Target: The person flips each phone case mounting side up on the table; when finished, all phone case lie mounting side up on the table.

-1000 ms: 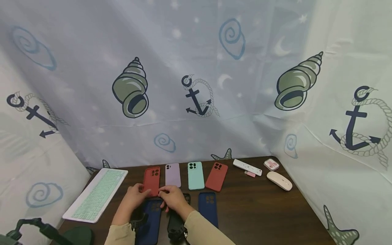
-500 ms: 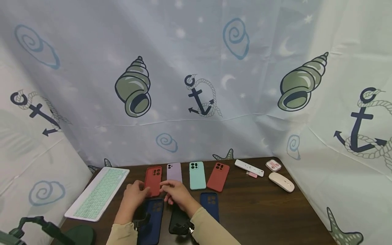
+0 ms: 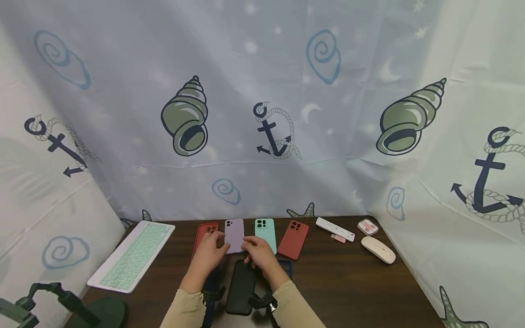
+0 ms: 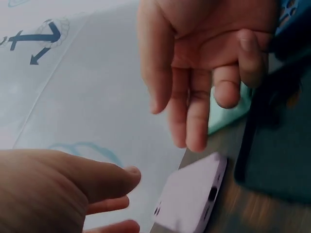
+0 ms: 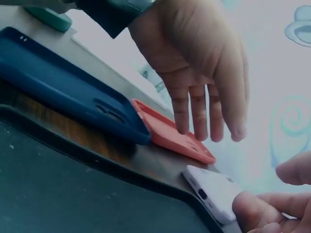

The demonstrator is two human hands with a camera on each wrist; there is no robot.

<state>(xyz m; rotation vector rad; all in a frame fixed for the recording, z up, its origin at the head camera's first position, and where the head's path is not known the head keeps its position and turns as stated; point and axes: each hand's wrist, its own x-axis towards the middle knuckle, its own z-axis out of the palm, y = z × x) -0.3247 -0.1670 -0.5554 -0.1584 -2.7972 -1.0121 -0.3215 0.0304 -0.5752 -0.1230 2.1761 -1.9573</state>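
A lavender phone case [image 3: 234, 234] lies on the dark wooden table between my two hands. My left hand [image 3: 208, 253] hovers at its left side, over part of the red phone case [image 5: 167, 136], with its fingers straight in the right wrist view. On the other side is my right hand [image 3: 262, 255], its fingers extended and thumb apart in the left wrist view [image 4: 204, 63]. Neither hand holds anything; whether a right fingertip touches the lavender case is unclear. Below them lies a black phone case [image 3: 241, 287]. A blue case [image 5: 63, 92] is mostly hidden under my left forearm.
A mint phone case [image 3: 265, 234] and another red case [image 3: 293, 240] continue the back row. Farther right are a white remote-like bar [image 3: 335, 229], a small pink piece [image 3: 338, 238], a small box [image 3: 368, 227] and a mouse [image 3: 378, 249]. A keyboard [image 3: 132, 256] lies left, above a green stand [image 3: 104, 312].
Both hands have shifted right, from around the left red phone case to the two sides of the lavender one. The head view has tilted slightly.
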